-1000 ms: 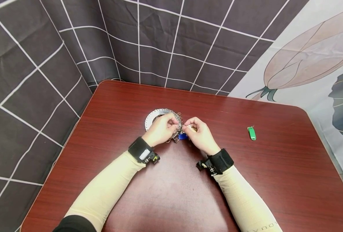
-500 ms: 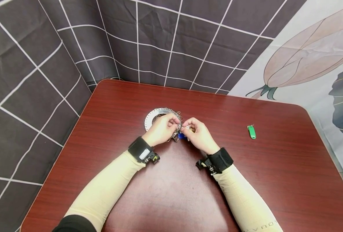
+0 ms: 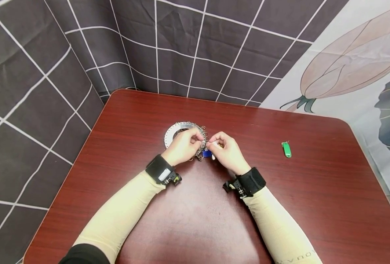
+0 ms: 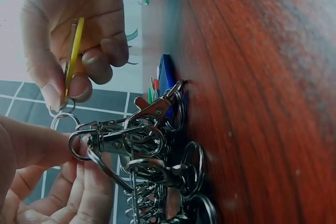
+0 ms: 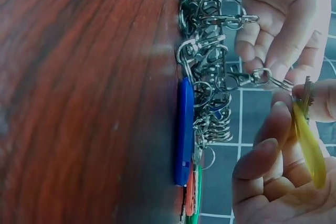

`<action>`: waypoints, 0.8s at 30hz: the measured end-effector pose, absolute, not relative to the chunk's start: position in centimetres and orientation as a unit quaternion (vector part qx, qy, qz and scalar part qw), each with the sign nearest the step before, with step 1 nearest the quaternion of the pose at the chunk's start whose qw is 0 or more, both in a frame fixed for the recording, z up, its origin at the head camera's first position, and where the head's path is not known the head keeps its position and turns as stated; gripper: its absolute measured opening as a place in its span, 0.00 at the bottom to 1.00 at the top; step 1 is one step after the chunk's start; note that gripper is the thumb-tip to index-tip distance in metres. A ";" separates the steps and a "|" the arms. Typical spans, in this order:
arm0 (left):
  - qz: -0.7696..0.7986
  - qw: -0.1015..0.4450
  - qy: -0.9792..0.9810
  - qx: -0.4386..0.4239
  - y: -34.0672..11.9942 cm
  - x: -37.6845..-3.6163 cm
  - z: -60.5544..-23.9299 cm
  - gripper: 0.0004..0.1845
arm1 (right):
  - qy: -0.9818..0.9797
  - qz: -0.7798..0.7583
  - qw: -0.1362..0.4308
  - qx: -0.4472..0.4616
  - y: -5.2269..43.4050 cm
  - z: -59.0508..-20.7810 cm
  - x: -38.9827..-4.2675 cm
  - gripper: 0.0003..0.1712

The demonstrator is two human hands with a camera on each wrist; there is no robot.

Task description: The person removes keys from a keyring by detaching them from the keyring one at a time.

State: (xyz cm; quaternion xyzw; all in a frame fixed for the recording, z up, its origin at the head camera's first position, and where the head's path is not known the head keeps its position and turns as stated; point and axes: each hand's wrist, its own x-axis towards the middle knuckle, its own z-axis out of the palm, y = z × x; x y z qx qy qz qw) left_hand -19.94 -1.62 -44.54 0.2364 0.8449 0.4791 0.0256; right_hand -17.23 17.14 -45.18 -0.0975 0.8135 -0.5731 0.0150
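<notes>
My left hand (image 3: 183, 146) reaches over a silver ring-shaped disc (image 3: 170, 134), its rim hung with many small swivel clasps and split rings. Between its thumb and fingers it pinches one swivel clasp (image 4: 107, 143) with a split ring (image 4: 65, 121). Just right of it, my right hand (image 3: 228, 153) pinches a yellow key tag (image 5: 311, 148) near the tag's small metal ring. That ring meets the clasp's split ring between the two hands' fingertips. A blue key tag (image 5: 185, 129) hangs from a clasp below, close to the tabletop.
Behind the blue tag show an orange-red tag (image 5: 190, 195) and a green tag (image 5: 197, 192). Another green key tag (image 3: 286, 150) lies alone on the red-brown table (image 3: 195, 216) to the right. Dark checked cloth (image 3: 181, 47) stands behind the table's far edge.
The right hand has shifted slightly toward the disc and back, keeping the yellow key tag in its fingers. The left hand stays in place on the clasp.
</notes>
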 end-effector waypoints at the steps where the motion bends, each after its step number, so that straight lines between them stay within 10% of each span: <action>1: 0.477 0.029 0.846 0.238 -1.6 -19.9 -44.5 0.03 | 0.811 -0.577 0.011 -0.094 17.1 -45.1 -17.3 0.05; 24: 0.463 0.038 0.856 0.227 -2.0 -20.1 -44.3 0.02 | 0.826 -0.556 0.030 -0.084 16.2 -41.6 -15.8 0.08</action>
